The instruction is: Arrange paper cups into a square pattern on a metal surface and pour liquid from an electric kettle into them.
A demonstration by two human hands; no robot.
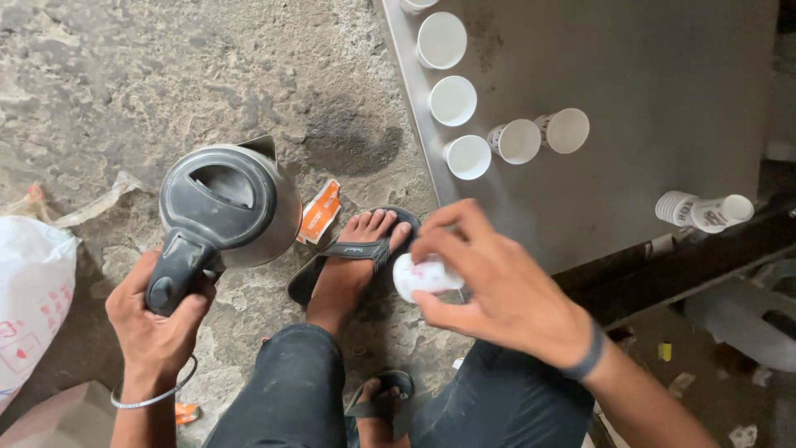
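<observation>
Gripped by left hand (153,328): black handle of steel electric kettle (228,203), lid shut, held over rough concrete floor (166,75). Orange wrapper (320,211) beside sandalled foot (352,265). Pinched in right hand (497,286) fingers: small paper cup (423,276), above foot. Further right, empty paper cups (454,101) along metal counter (663,124) edge.

One kettle (228,203), seven paper cups on the metal table (663,75), one cup (423,276) held, two sandals (352,253)
</observation>
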